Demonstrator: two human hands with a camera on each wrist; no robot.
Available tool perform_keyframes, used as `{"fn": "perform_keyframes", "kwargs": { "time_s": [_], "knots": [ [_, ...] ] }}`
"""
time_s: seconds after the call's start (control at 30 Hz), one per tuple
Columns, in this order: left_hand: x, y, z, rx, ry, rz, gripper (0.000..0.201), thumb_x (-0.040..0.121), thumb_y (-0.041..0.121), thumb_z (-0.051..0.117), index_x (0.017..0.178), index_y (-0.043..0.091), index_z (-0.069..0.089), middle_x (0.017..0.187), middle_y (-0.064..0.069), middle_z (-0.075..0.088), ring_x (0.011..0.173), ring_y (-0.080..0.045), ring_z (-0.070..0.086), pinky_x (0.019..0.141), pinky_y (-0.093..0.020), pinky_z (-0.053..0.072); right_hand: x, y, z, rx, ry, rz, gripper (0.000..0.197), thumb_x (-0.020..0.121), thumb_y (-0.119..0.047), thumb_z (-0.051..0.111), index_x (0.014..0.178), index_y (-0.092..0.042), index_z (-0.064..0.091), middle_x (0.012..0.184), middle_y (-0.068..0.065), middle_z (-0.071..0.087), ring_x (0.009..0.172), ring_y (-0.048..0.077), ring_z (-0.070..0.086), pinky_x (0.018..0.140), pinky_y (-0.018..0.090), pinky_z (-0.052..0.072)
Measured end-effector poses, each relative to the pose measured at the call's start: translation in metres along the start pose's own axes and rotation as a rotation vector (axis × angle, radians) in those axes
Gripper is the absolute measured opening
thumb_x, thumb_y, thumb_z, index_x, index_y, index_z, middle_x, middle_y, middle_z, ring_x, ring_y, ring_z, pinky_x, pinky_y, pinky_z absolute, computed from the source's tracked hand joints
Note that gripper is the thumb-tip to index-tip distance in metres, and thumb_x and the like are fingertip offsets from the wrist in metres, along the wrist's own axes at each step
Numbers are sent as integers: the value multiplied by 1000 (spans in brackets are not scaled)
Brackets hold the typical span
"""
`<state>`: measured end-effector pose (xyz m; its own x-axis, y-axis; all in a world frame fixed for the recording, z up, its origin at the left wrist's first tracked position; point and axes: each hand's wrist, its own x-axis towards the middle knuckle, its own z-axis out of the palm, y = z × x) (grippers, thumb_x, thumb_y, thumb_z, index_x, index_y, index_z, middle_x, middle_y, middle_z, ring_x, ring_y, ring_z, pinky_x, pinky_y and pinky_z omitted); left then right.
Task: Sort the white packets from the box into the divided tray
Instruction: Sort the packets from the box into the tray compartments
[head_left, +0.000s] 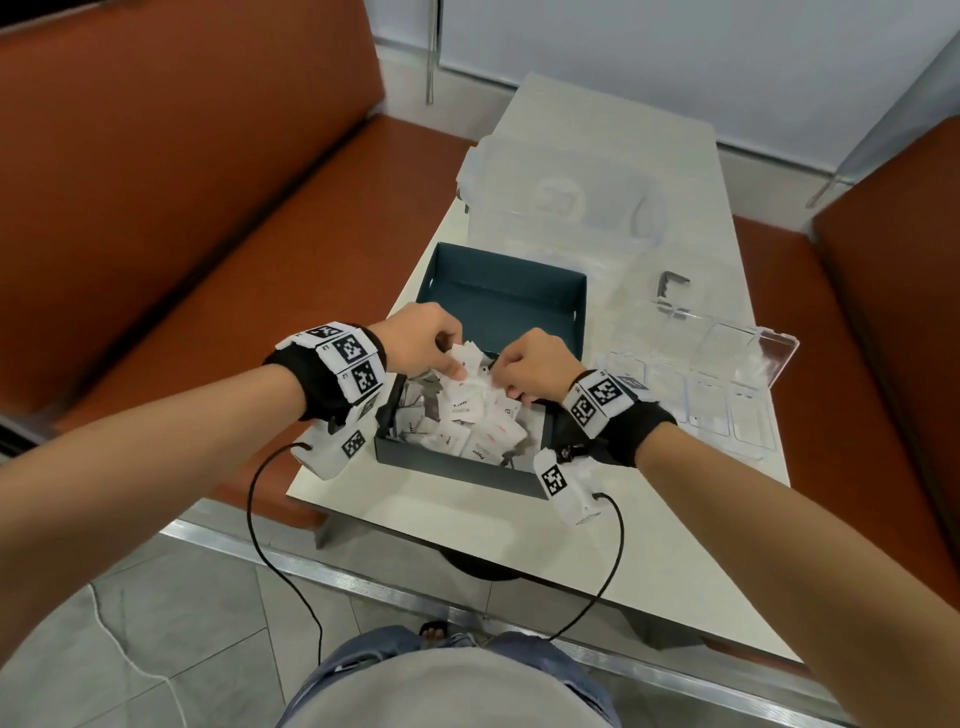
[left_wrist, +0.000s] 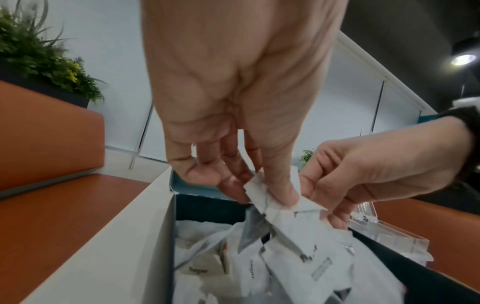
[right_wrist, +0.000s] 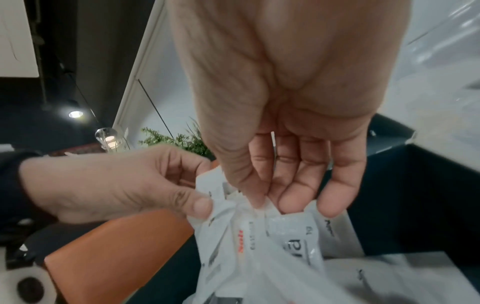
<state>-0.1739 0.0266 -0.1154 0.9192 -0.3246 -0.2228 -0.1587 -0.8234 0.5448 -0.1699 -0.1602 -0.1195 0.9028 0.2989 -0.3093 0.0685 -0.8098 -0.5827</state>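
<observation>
A dark blue box (head_left: 506, 291) sits on the pale table, its near half heaped with white packets (head_left: 478, 426). Both hands hover over the heap and pinch a lifted bunch of white packets (head_left: 475, 371) between them. My left hand (head_left: 441, 345) pinches the bunch's left edge with thumb and fingers (left_wrist: 281, 193). My right hand (head_left: 519, 371) grips its right side, fingers (right_wrist: 293, 201) curled onto the packets (right_wrist: 259, 242). The clear divided tray (head_left: 727, 400) lies to the right of the box, its lid open.
A large clear plastic container (head_left: 561, 192) stands behind the box. Orange bench seats (head_left: 182, 182) flank the table on both sides. The table's near edge (head_left: 519, 566) lies close to my body. Wrist-camera cables hang below both wrists.
</observation>
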Motion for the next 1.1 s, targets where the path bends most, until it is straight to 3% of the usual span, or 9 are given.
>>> {"fn": "perform_keyframes", "kwargs": {
  "time_s": [0.1, 0.27, 0.4, 0.47, 0.53, 0.6, 0.73, 0.9, 1.1],
  "knots": [
    [-1, -1, 1, -11, -58, -5, 20, 81, 29, 77, 80, 14, 64, 75, 1, 61, 71, -17, 54, 59, -24, 40, -6, 13, -11, 20, 40, 4, 14, 84, -11, 61, 76, -7, 71, 79, 13, 71, 67, 19, 63, 66, 30, 57],
    [-3, -4, 5, 52, -153, -38, 22, 85, 31, 73, 100, 16, 68, 106, -1, 66, 100, -19, 60, 87, -33, 49, -15, 25, -27, 269, 72, 113, 14, 89, -10, 57, 80, -10, 68, 87, 9, 70, 72, 15, 68, 67, 29, 58],
    [-2, 2, -1, 31, 69, 14, 28, 94, 38, 59, 113, 18, 63, 112, 2, 64, 97, -10, 58, 80, -23, 45, -26, 24, -43, 537, 110, 166, 10, 91, -7, 58, 94, -5, 66, 90, 12, 71, 67, 13, 67, 60, 22, 56],
    [-2, 13, -6, -110, 215, 39, 35, 98, 44, 47, 112, 17, 62, 108, 2, 66, 92, -10, 61, 74, -21, 47, -32, 18, -53, 674, 126, 164, 13, 91, -9, 58, 100, -2, 66, 88, 11, 72, 67, 15, 68, 60, 23, 56],
    [-2, 30, -11, -390, 252, 24, 44, 98, 52, 39, 117, 17, 60, 112, 1, 66, 99, -11, 64, 81, -26, 55, -38, 9, -62, 790, 126, 138, 14, 91, -8, 59, 101, 0, 65, 83, 11, 72, 67, 17, 66, 61, 24, 56],
    [-1, 49, -14, -735, 171, -30, 52, 95, 59, 38, 122, 19, 60, 119, -1, 67, 105, -14, 65, 87, -35, 57, -43, -1, -71, 860, 115, 97, 11, 90, -6, 59, 97, 0, 65, 74, 8, 69, 62, 17, 63, 60, 24, 55],
    [-1, 78, -13, -1208, -182, -59, 66, 85, 66, 49, 126, 15, 59, 118, -15, 68, 108, -29, 67, 85, -47, 57, -49, -16, -78, 818, 142, 23, 11, 90, -3, 57, 95, 3, 65, 72, 11, 68, 56, 16, 62, 53, 24, 54],
    [-2, 93, -8, -1532, -383, -60, 44, 99, 30, 44, 132, 2, 50, 124, -29, 61, 112, -43, 62, 80, -43, 58, -54, -6, -82, 721, 279, 13, 15, 90, -2, 55, 96, 7, 66, 82, 22, 66, 64, 25, 60, 55, 31, 51],
    [6, 119, 11, -1579, -391, -74, 35, 98, 0, 40, 132, -5, 45, 123, -32, 60, 109, -44, 63, 83, -40, 59, -66, 26, -90, 582, 363, 3, 13, 90, -6, 59, 87, -6, 71, 68, 7, 65, 52, 13, 55, 52, 25, 49]
  ]
}}
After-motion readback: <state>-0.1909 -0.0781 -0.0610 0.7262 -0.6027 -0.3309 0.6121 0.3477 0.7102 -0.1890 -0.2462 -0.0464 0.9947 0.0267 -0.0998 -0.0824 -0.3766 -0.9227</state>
